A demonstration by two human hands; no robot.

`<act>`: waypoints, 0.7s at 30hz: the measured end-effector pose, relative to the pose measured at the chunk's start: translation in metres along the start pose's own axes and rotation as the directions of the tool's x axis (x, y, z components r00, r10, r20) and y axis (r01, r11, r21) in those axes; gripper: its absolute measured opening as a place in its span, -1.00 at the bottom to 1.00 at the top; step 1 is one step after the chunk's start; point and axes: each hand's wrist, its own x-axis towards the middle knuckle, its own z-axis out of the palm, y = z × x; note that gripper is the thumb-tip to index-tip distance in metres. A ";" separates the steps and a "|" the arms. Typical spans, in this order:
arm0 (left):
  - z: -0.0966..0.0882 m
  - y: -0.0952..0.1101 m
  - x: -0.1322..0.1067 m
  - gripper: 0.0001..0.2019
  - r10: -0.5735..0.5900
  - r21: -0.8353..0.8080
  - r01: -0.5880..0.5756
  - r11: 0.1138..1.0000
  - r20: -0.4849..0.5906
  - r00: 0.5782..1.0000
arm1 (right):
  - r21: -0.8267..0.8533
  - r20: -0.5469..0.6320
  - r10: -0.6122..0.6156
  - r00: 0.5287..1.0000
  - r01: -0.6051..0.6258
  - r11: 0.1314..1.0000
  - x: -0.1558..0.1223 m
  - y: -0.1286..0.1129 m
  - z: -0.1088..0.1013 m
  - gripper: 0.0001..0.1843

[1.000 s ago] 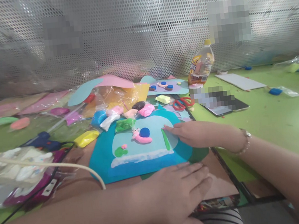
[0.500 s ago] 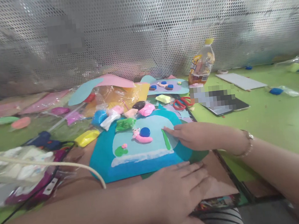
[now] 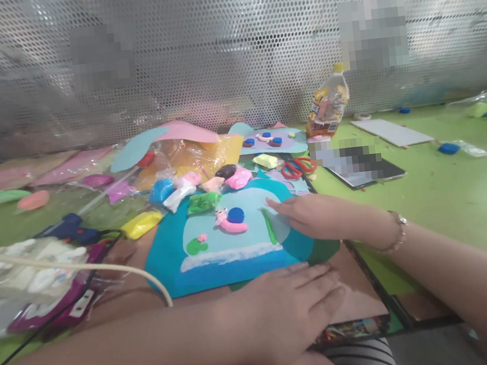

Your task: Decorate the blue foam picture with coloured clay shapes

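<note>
A blue paper picture (image 3: pixel 165 266) lies in front of me. On it are a pink clay snail (image 3: pixel 234 226) with a blue shell, a green clay lily pad (image 3: pixel 197 246) with a pink flower, and a white clay band (image 3: pixel 234 255). Upright at the picture's right side stands a thin green clay strip (image 3: pixel 269 226). Beside its top end is my right hand (image 3: pixel 305 213), index finger stretched out and nothing held. My left hand (image 3: pixel 289 311) rests flat, fingers apart, on the brown board (image 3: pixel 362 295) at the picture's near edge.
Bagged clay (image 3: pixel 204 203) in several colours lies behind the picture, with red scissors (image 3: pixel 296 169) and a second snail picture (image 3: pixel 282 140). A bottle (image 3: pixel 329 106) and a phone-like dark device (image 3: pixel 370 166) are right. Left are a glue gun (image 3: pixel 68 227), a power strip (image 3: pixel 80 304) and a pale cable (image 3: pixel 117 266).
My right index fingertip has shifted slightly up and right, off the top of the green strip, whose upper end now looks thinner and bent left. My left hand has stayed put.
</note>
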 end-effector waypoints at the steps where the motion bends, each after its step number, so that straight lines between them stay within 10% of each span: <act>1: 0.000 0.000 0.000 -0.30 -0.002 -0.001 0.002 1.000 0.003 1.000 | -0.003 -0.002 -0.007 1.000 0.007 1.000 0.000 0.000 0.001 -0.42; 21: -0.001 0.001 0.001 -0.28 -0.008 -0.001 0.008 1.000 0.010 1.000 | -0.066 -0.082 0.002 0.997 -0.008 0.998 0.002 0.002 0.003 -0.40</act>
